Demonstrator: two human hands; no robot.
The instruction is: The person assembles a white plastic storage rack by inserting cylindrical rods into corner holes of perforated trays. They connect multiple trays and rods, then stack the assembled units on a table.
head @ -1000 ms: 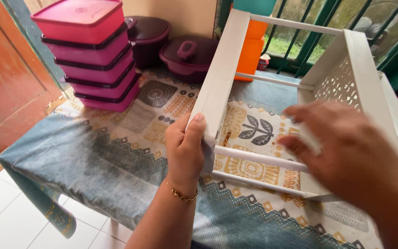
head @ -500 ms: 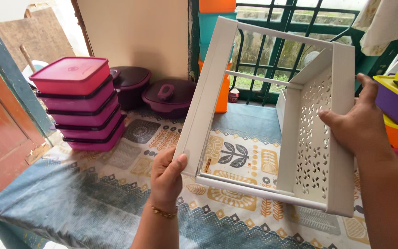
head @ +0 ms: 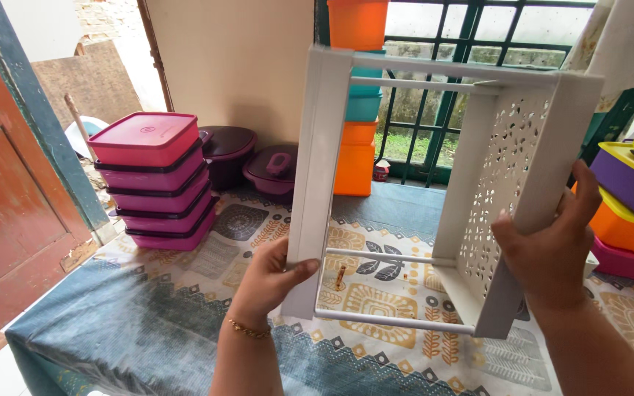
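A: Position of the white plastic rack (head: 376, 176)?

B: Raised above the patterned surface (head: 185, 308), tilted upright, open frame toward the camera.

A: State of the hands?

B: Left hand (head: 269, 282) closed around the near-left post; right hand (head: 552, 257) gripping the perforated right side panel, thumb on the outer face.

A: Surroundings?

B: Stack of pink lidded boxes (head: 157, 180) far left; two purple lidded pots (head: 254, 161) beside it; orange containers (head: 357, 95) behind the rack, by the window grille (head: 478, 44).

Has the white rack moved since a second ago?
Yes. The white rack has been lifted and tipped upright off the tablecloth; its top now stands above the pink box stack.
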